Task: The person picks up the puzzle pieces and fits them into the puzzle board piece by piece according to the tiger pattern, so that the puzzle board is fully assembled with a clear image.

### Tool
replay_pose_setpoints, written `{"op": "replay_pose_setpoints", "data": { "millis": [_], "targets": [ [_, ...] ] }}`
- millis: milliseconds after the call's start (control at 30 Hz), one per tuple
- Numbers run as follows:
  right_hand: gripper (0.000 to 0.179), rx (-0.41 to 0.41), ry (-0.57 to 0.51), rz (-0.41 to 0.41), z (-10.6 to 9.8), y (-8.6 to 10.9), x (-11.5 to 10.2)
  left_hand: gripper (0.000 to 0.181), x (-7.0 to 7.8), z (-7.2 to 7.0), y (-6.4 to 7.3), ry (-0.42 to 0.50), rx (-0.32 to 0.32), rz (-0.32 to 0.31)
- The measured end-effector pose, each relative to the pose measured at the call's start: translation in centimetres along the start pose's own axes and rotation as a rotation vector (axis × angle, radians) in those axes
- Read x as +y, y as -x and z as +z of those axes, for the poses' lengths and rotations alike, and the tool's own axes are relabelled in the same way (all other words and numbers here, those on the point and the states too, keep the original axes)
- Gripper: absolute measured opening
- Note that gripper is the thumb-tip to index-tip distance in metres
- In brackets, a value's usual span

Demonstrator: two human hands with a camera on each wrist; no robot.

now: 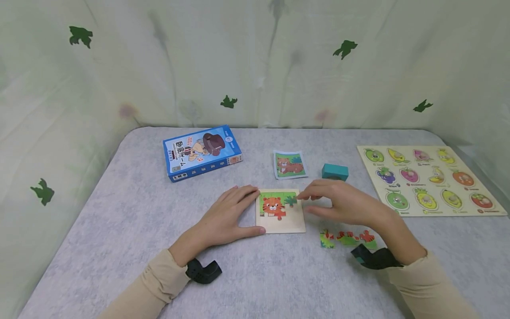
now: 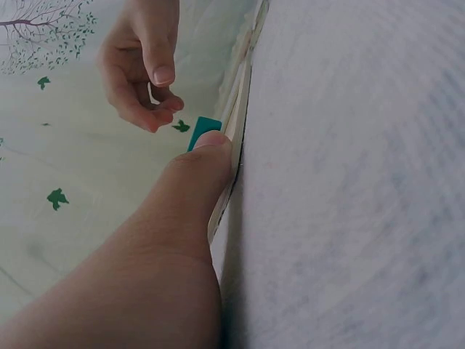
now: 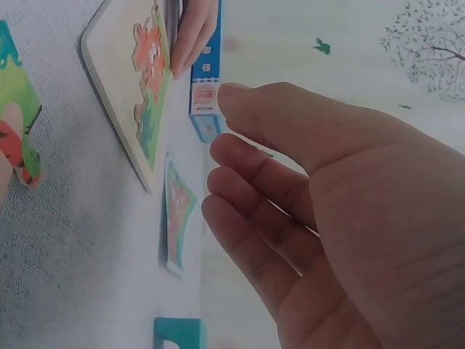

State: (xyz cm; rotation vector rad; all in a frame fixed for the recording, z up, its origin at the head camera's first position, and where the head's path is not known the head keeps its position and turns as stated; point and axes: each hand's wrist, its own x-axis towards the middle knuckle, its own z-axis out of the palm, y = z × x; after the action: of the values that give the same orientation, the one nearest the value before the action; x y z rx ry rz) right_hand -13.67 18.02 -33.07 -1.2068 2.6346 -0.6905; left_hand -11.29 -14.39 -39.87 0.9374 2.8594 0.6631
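A small wooden puzzle board [image 1: 292,225] lies in front of me, with an orange tiger face and green background pieces [image 1: 272,206] across its upper part and bare wood below and at the right. My left hand [image 1: 231,215] rests at the board's left side, fingertips by the upper left corner and thumb by the lower left one. Over the right edge hovers my right hand [image 1: 342,201], its fingers loosely bent; the right wrist view shows nothing between thumb and fingers. Several loose jigsaw pieces [image 1: 327,239] in green and orange lie below that hand.
Behind the board lies a tiger picture card [image 1: 290,165], with a teal block [image 1: 334,172] to its right. A blue game box [image 1: 203,153] sits at the back left. On the right is a wooden fruit puzzle board [image 1: 496,212]. A pale curtain [image 1: 255,57] hangs behind the table.
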Motion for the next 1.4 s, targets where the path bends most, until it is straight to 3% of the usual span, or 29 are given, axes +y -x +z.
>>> {"op": "replay_pose_setpoints", "data": {
  "millis": [1067,1400],
  "targets": [
    [0.026,0.042,-0.028,0.060,-1.9,2.2,1.8,0.096,0.0,0.0,0.0,-0.007,0.008,0.013],
    [0.028,0.030,-0.031,0.123,-2.4,2.8,2.7,0.097,0.1,-0.1,0.1,-0.001,0.011,0.014]
  ]
}}
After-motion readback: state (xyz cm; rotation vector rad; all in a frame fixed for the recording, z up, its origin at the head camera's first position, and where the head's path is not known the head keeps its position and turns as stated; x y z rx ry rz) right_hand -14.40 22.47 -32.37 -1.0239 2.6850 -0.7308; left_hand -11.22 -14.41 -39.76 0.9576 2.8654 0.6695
